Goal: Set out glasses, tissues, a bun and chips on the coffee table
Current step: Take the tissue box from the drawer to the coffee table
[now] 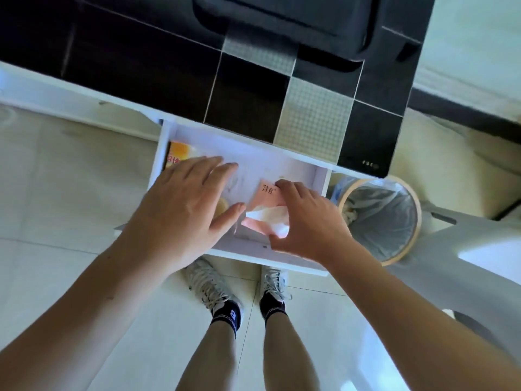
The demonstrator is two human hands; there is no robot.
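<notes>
A white drawer (pixel 293 167) stands pulled out from under the dark tiled coffee table (pixel 169 66). A pink tissue pack (pixel 267 194) lies in the drawer, with a white tissue sticking out of it. My right hand (pixel 307 221) grips that pack, fingers curled over its far edge and thumb at its near edge. My left hand (pixel 186 210) hovers flat over the drawer's left half with straight fingers. Beneath it shows part of a bun (pixel 221 206) in clear wrap. An orange chips bag (pixel 177 155) lies at the drawer's far left corner.
A black tray (pixel 282 21) sits on the table top. A round bin (pixel 380 218) with a plastic liner stands right of the drawer. A grey seat (pixel 465 249) is at the right. My feet stand on pale floor tiles below the drawer front.
</notes>
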